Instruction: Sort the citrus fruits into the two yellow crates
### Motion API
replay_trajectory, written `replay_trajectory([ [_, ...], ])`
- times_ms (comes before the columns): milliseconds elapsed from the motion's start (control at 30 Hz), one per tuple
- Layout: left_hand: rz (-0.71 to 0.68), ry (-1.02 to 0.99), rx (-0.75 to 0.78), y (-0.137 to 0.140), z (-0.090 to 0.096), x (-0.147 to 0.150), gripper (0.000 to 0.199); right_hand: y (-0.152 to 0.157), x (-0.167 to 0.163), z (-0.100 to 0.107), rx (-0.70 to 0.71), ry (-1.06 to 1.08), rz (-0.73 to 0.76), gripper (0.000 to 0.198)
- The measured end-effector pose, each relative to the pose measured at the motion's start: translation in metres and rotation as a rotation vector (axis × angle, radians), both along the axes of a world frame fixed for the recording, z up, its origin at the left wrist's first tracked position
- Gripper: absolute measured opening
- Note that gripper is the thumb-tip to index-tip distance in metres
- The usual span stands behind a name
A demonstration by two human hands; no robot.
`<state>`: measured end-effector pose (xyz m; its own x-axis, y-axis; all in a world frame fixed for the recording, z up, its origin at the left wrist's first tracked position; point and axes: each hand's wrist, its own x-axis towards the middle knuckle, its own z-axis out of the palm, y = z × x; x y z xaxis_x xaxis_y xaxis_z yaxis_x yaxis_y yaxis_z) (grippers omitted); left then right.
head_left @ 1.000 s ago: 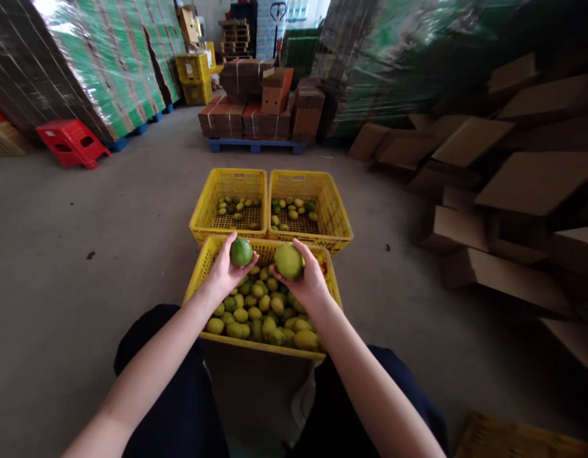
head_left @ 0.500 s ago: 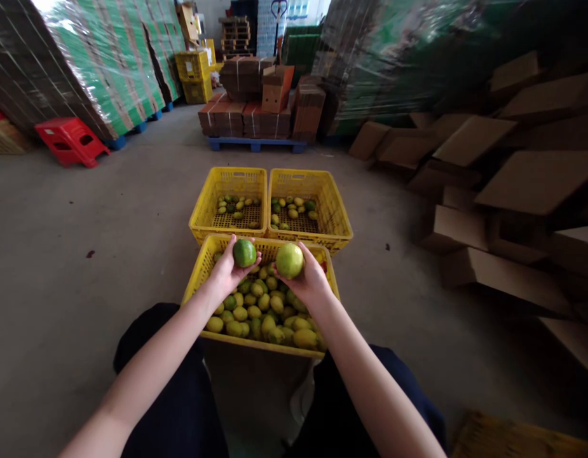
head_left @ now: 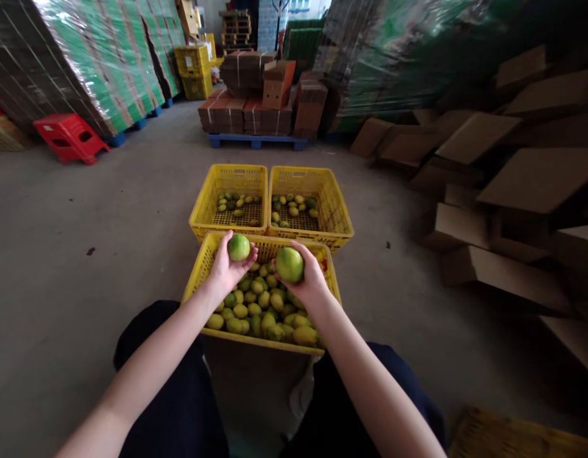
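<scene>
Front crate (head_left: 262, 345): biggest thing by the hands, betw. the knees and the 2 back crates. Back L crate (head_left: 206, 200) & back R crate (head_left: 332, 198) sit side by side just past its far rim, a few fruit in each.

Pile (head_left: 265, 300) fills much of front crate, below both hands.

L hand (head_left: 225, 270): thumb & fingers curled round one fruit, palm turned in. R hand (head_left: 313, 280): same, gripping one too. Both are held up over front crate, apart, w/ a gap betw.

Key relation: L hand is nearer back L crate, R hand nearer back R crate; each crate lies fwd of its hand.

R fruit (head_left: 289, 265), slightly bigger-looking, yel-green: in R hand, on its inner side, facing the other fruit. L fruit (head_left: 238, 247): in L hand, likewise on inner side, a bit farther fwd. Both near-round, so no clear long axis.
</scene>
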<state>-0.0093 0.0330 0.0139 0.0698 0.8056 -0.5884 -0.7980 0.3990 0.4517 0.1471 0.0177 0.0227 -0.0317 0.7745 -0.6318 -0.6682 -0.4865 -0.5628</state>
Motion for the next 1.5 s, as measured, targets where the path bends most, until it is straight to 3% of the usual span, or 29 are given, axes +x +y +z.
replay_trajectory([
  [267,-0.062,-0.053,0.034,-0.001,-0.001,-0.001,0.024,0.002,-0.003,-0.003,-0.050,0.064,-0.018,0.023],
  [533,-0.031,-0.105,0.022,-0.001,-0.004,0.000,0.020,0.000,0.001,-0.003,-0.024,0.042,0.000,0.019],
  [800,-0.029,0.001,0.028,0.002,-0.006,0.001,0.012,-0.008,-0.011,-0.004,0.168,-0.065,0.385,0.021],
  [933,-0.009,-0.027,0.047,0.003,-0.008,0.000,0.010,-0.009,-0.012,-0.004,0.158,-0.087,0.524,0.025],
  [1067,0.017,-0.058,0.038,0.002,-0.005,-0.002,0.012,-0.005,-0.009,-0.008,0.120,-0.012,0.443,0.029],
  [1233,0.036,-0.074,0.063,0.001,-0.004,-0.004,0.013,-0.001,-0.004,-0.011,0.167,0.022,0.267,0.029],
  [1500,0.014,-0.083,0.064,0.001,-0.004,-0.003,0.015,-0.003,-0.010,-0.012,0.091,0.073,0.449,0.027],
])
